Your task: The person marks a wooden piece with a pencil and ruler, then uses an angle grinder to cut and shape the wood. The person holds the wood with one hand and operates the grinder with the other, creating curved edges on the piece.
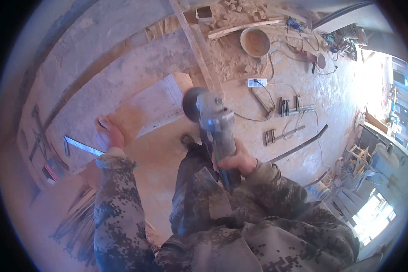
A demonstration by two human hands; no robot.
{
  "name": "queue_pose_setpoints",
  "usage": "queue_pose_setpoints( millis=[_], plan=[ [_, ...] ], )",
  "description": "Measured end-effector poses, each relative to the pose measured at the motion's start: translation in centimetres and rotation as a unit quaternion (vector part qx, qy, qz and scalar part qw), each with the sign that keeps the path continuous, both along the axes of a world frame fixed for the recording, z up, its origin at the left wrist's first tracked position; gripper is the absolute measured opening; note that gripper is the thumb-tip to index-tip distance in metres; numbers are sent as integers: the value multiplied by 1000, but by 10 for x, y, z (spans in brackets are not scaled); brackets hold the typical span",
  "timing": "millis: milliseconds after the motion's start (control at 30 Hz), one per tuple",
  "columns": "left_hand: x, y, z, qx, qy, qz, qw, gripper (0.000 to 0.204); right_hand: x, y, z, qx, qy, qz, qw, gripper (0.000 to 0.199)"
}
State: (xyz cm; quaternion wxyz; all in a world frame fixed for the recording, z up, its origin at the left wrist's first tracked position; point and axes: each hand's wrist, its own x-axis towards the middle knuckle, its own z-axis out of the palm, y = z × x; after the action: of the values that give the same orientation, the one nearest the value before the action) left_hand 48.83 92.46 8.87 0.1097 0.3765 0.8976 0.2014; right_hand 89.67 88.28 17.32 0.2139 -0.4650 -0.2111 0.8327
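My right hand point(241, 157) is wrapped round the body of a grey angle grinder point(217, 124), held up in front of my lap. The grinder's dark reddish disc point(193, 104) is at the right end of a pale, thick wooden board point(149, 106); I cannot tell whether they touch. At the board's left end, my left hand point(109, 135) has its fingers curled on the wood. A try square with a shiny blade point(84, 146) lies just left of my left wrist. My sleeves are camouflage-patterned.
A round basin point(255, 42) stands among wood shavings at the back. A white power strip point(257, 82) with cords lies right of the grinder, near several hand tools point(285, 106), a bar clamp point(283, 135) and a long dark bar point(299, 145). Thin rods point(79, 222) lie at lower left.
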Motion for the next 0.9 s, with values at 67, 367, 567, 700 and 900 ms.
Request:
queue_pose_setpoints(
  millis=[67,367,567,700,900],
  plan=[
    [2,0,1,9,-10,4,1000,56,-2,11,-9,-19,9,-26,999,60],
    [-5,-2,-1,-16,-11,-5,1000,53,17,-7,-4,-18,53,-44,997,57],
    [-9,-1,-10,24,3,-9,1000,52,2,34,-23,-50,49,-80,994,65],
    [-5,-1,-3,-2,-10,5,1000,51,23,4,-10,-49,78,-68,993,56],
    [-7,-1,-4,3,-4,-1,1000,52,3,27,-12,-47,60,-88,993,50]
  ],
)
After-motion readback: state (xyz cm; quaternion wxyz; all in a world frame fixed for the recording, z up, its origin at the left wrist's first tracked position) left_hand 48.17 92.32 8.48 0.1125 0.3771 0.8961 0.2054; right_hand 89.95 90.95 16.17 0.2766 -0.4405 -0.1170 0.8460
